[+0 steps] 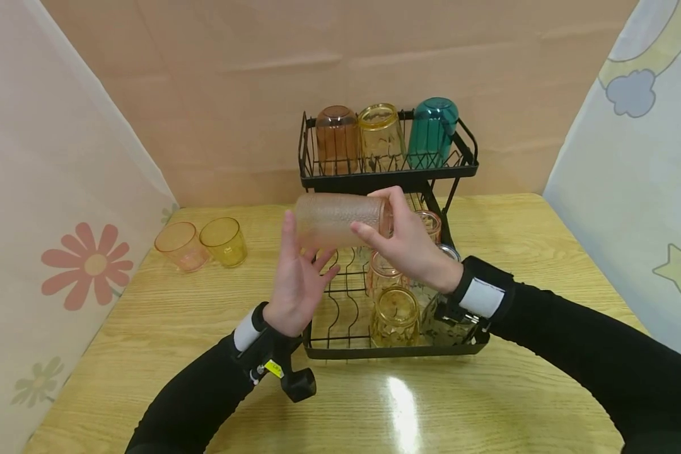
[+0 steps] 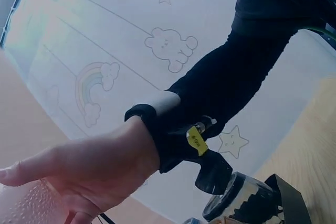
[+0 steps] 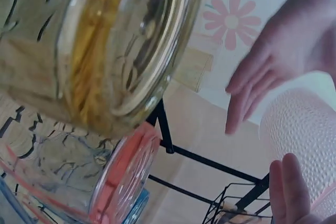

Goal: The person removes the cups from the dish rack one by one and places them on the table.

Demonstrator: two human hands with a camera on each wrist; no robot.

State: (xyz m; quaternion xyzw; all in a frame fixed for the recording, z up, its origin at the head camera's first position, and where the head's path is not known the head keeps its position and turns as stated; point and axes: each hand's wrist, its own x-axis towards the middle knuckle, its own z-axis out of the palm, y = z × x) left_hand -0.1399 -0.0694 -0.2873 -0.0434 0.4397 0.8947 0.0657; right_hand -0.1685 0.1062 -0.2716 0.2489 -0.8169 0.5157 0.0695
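Note:
A pink textured drinking glass (image 1: 337,217) lies sideways in the air above the dish rack (image 1: 340,353). My right hand (image 1: 414,243) grips it around its right end, with the thumb in front. My left hand (image 1: 299,287) is at the glass's left end, palm up, its thumb raised and its fingers spread below. In the right wrist view, the left hand's fingers are straight beside the textured glass (image 3: 299,135); whether they touch it I cannot tell. Under the right forearm, the rack's lower tier holds a yellow glass (image 1: 395,321) and a pink-rimmed glass (image 1: 383,274), both upside down.
On the upper tier stand a brown-pink glass (image 1: 337,139), a yellow glass (image 1: 381,135) and a teal glass (image 1: 433,132), all inverted. A pink glass (image 1: 183,247) and an amber glass (image 1: 224,243) are on the wooden table (image 1: 164,353) at left. Fabric screens surround it.

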